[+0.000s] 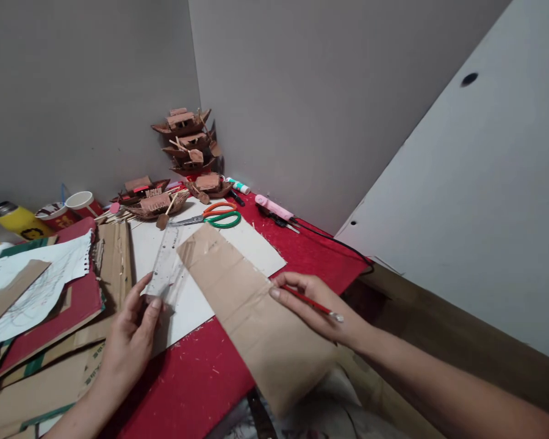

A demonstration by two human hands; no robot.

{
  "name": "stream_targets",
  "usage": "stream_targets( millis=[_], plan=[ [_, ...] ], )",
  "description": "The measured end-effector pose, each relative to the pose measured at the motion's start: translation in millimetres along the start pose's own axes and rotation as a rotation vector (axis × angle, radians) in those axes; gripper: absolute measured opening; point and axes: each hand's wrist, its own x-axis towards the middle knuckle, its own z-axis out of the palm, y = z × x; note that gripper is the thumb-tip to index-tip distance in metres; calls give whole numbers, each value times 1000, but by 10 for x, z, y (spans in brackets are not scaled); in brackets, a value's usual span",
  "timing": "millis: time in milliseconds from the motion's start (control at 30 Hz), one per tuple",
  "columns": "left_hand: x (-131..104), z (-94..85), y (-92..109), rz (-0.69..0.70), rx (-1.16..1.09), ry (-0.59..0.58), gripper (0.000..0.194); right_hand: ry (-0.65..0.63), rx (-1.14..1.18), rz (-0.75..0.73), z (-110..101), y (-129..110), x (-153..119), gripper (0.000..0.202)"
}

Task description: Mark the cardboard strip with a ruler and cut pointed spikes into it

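A clear ruler [163,263] is held by its near end between the thumb and fingers of my left hand [135,332], over white paper [190,308]. My right hand [308,302] grips the edge of a long brown cardboard piece [251,311] and also holds a red pencil [308,299] against it. The cardboard slants from the white paper down over the table's front edge. Beyond its far end lie scissors [219,214] with orange and green handles.
Small brown model boats [158,204] stand at the back, some stacked in the corner. Cardboard sheets [50,384] and a scribbled paper [68,286] pile up at left, near cups [83,204] and a yellow bottle [21,221]. A pink corded tool [274,208] lies on the red tabletop [201,378].
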Motion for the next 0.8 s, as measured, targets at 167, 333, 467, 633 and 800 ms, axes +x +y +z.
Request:
stream_targets(
  millis=[167, 333, 467, 633, 800],
  plan=[
    [-24, 11, 46, -96, -137, 32, 70, 77, -383, -222, 58, -72, -100, 28],
    [-85, 65, 99, -68, -151, 3, 60, 334, -481, -419, -124, -210, -26, 18],
    [-149, 131, 155, -40, -177, -65, 39, 345, -493, -648, -143, -312, 53, 10],
    [-274, 181, 328, -40, -195, -268, 27, 39, -723, -963, -9, -382, 204, 40],
    [-310, 198, 467, -133, -310, -398, 28, -182, -779, -945, 72, -324, 292, 33]
  ],
)
